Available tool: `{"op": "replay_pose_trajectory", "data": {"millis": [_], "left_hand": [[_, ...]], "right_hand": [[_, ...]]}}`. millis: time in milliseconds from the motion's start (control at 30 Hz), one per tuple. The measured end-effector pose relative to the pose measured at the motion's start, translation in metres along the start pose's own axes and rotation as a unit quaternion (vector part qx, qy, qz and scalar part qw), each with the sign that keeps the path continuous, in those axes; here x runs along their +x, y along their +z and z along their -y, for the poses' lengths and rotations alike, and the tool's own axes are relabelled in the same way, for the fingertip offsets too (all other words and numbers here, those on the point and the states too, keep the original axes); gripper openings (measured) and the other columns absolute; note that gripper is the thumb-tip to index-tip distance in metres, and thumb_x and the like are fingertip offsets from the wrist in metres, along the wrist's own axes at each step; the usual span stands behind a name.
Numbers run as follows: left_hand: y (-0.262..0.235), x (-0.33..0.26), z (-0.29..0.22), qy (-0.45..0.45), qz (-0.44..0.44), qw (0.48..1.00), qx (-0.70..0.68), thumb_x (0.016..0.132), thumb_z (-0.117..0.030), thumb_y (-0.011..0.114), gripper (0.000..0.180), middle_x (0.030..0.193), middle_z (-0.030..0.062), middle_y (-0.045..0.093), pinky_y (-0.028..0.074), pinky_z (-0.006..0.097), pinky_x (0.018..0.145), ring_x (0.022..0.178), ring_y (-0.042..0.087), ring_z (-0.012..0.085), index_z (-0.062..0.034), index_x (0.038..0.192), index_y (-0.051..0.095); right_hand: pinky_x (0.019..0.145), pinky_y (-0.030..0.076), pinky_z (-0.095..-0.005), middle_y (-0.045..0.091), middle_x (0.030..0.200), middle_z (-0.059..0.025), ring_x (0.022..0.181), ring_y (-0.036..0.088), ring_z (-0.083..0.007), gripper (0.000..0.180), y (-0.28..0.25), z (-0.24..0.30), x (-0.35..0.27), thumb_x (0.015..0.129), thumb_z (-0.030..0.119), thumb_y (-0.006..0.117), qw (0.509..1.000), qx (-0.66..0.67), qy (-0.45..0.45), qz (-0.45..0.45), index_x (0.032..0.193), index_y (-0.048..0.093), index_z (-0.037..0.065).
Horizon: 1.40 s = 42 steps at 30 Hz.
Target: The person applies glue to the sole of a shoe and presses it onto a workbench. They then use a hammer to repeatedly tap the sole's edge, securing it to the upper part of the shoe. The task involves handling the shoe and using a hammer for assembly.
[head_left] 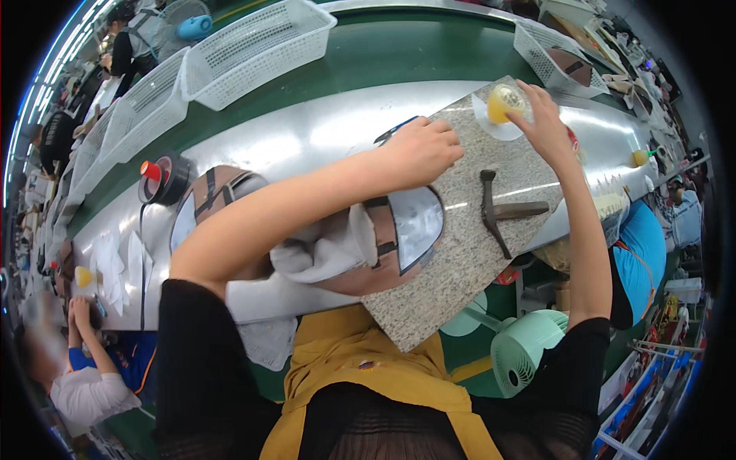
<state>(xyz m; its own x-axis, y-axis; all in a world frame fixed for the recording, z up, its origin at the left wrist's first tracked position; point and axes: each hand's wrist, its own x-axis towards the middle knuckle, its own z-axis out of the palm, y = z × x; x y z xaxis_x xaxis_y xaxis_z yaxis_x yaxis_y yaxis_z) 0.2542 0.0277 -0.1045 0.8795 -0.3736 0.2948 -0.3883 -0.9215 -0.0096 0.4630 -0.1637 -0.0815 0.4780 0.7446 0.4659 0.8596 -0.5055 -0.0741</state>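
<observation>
- Head view: I have my right grip at the right side of the yellow jar, thumb on the near side and fingers toward the far side; I cannot tell whether it is clamped.
- The jar is at the far right of the speckled slab, over a white sheet.
- My left grip is curled above the slab's far left part, and I cannot tell whether it holds anything.
- Just beside it, on the far side, I see a blue pen.
- A hammer lies on the slab, nearer than the jar.
- Left of the hammer, partly under my left forearm, sits a brown piece with dark straps, and a white cloth bunched on it.
- A black spool stands farther left on the metal table.
- Beyond the table, I see a white basket at far left and another basket at far right.
- A green fan is near right.
</observation>
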Motion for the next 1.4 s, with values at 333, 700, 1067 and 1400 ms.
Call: {"op": "replay_pose_trajectory", "data": {"millis": [333,700,1067,1400], "left_hand": [[0.102,0.094,0.018,-0.066,0.035,0.997,0.013,0.080,-0.010,0.053,0.024,0.101,0.0073,0.057,0.045,0.036,0.088,0.103,0.056,0.0229,-0.0057,0.104,0.058],[0.102,0.101,0.024,-0.056,0.062,0.996,0.009,0.081,-0.008,0.054,0.030,0.110,0.0087,0.056,0.045,0.037,0.089,0.107,0.056,0.0248,-0.0062,0.110,0.059],[-0.014,0.030,0.050,-0.091,0.131,0.963,-0.216,0.089,-0.019,0.059,0.030,0.111,0.0130,0.063,0.046,0.039,0.092,0.104,0.060,0.0283,-0.0057,0.116,0.063],[0.015,0.013,0.040,-0.143,-0.001,0.974,-0.177,0.082,-0.012,0.059,0.017,0.101,0.0110,0.062,0.048,0.041,0.078,0.095,0.060,0.0327,-0.0079,0.098,0.056]], "right_hand": [[0.100,0.041,-0.0429,0.046,0.131,-0.0261,0.121,0.048,-0.0383,0.079,0.054,-0.022,0.042,0.075,0.051,0.071,0.978,0.080,0.111,0.160,0.137,0.043,0.011],[0.092,0.052,-0.0386,0.056,0.119,-0.0110,0.109,0.057,-0.0238,0.048,0.005,-0.116,0.003,0.087,0.036,0.066,0.683,0.601,0.407,-0.079,0.121,0.051,0.006],[0.085,0.055,-0.0338,0.055,0.126,-0.0078,0.109,0.059,-0.0202,0.054,-0.075,0.001,-0.111,0.096,0.043,0.048,0.604,0.712,0.346,0.089,0.137,0.043,0.008],[0.078,0.058,-0.0374,0.055,0.121,-0.0086,0.108,0.060,-0.0232,0.060,-0.113,0.079,-0.182,0.094,0.044,0.049,0.567,0.743,0.347,0.078,0.142,0.035,0.011]]}}
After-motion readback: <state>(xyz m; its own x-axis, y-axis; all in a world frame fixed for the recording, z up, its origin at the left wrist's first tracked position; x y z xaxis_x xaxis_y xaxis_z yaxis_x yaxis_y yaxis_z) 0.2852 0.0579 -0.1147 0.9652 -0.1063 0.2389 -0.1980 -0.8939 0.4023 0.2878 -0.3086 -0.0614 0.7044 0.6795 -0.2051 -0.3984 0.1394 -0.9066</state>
